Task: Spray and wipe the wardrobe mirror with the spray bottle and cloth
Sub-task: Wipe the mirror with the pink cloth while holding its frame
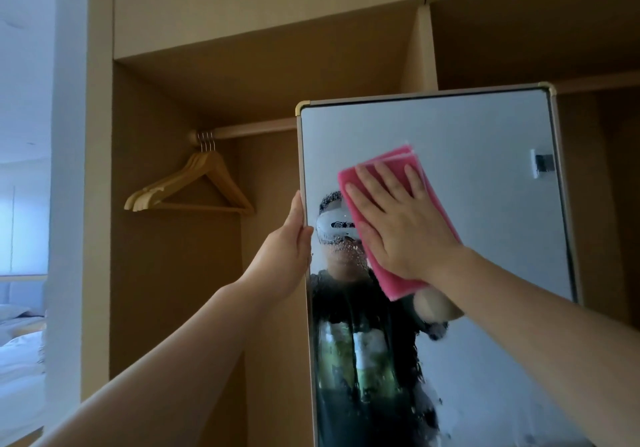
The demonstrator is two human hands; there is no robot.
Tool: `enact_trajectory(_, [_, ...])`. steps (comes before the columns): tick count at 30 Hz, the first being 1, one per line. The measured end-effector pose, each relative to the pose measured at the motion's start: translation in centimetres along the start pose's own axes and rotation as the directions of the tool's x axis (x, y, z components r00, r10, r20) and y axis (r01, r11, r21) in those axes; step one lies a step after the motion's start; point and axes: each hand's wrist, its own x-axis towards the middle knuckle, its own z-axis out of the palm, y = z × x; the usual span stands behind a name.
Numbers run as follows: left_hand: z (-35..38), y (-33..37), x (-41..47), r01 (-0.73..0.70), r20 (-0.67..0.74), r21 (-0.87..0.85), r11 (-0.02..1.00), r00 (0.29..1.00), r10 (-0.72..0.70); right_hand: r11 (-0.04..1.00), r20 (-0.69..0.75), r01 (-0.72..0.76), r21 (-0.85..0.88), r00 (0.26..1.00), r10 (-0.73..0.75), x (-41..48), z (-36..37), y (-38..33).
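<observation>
Pink and folded, the cloth (391,218) lies flat against the wardrobe mirror (467,127) in the head view, pinned there by the right hand (401,224), whose fingers are spread straight across it and press it to the glass in the upper middle of the pane. At the mirror's left edge the left hand (289,256) grips the frame, thumb on the front and the other fingers hidden behind, steadying the panel. Droplets and streaks of spray cover the lower part of the glass, while the area above the cloth looks dry. No spray bottle shows anywhere in view. Wooden hangers (194,186) hang on the rail (256,129) in the open wardrobe bay to the left. Spraying looks finished and wiping is the step in hand; the next move would call for drawing the cloth down through the wet patch with even pressure, the frame held firm.
</observation>
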Motion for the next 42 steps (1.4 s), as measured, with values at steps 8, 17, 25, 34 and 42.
enact_trajectory(8, [-0.1, 0.3, -0.1, 0.006, 0.002, 0.009, 1.0, 1.0, -0.006, 0.997, -0.026, -0.076, -0.033, 0.997, 0.075, 9.1, -2.0, 1.7])
enact_trajectory(17, [-0.4, 0.7, -0.5, -0.011, 0.011, 0.029, 1.0, 1.0, 0.01, 0.992, -0.049, -0.129, 0.004, 0.99, 0.129, 9.5, -1.7, 0.1])
enact_trajectory(25, [-0.3, 0.3, -0.4, -0.002, 0.037, 0.022, 1.0, 0.999, 0.001, 0.991, -0.05, -0.122, 0.05, 0.991, 0.124, 6.8, -0.7, -2.4])
enact_trajectory(34, [-0.9, 0.4, -0.5, 0.016, 0.093, -0.04, 0.999, 0.996, -0.012, 0.998, -0.036, -0.044, 0.041, 0.998, 0.046, -0.4, 1.7, -7.2])
enact_trajectory(42, [-1.2, 0.8, -0.8, 0.055, 0.115, -0.062, 0.997, 0.992, -0.048, 0.998, -0.03, -0.009, 0.055, 0.999, 0.01, -1.6, 1.9, -7.4])
